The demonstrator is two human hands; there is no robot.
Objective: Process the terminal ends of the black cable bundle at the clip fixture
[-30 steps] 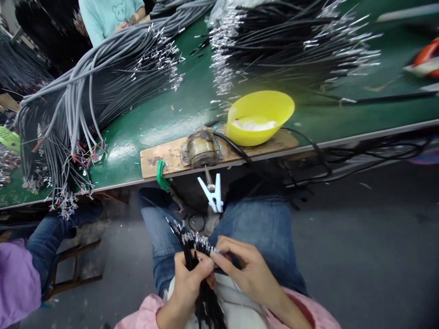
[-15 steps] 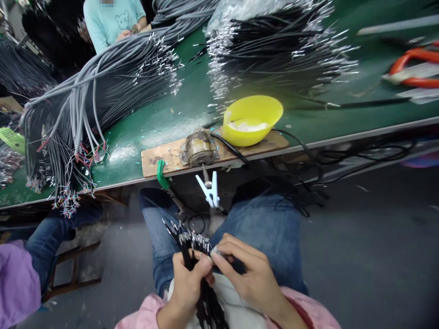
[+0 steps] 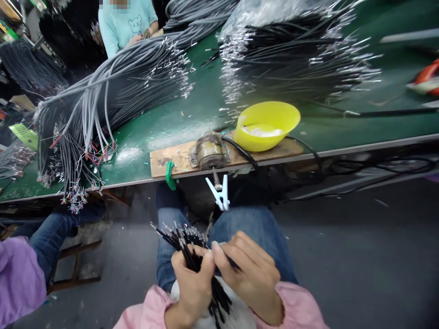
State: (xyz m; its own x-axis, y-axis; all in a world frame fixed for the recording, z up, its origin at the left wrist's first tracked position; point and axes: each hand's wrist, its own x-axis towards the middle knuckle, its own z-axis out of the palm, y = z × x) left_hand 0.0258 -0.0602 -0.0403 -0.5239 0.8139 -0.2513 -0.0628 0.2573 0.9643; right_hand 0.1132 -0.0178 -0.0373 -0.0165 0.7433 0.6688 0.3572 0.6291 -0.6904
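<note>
Left hand (image 3: pixel 194 283): curled round thin black cables with silvery tips (image 3: pixel 183 244)
Right hand (image 3: pixel 248 274): thumb and fingers pinched beside them

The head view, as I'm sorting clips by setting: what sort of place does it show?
Probably a cable-assembly workshop: long grey cables with bared coloured wire ends and black cables with silvery tips are heaped on a long green workbench, and the left hand grips a bundle of black ones.
</note>
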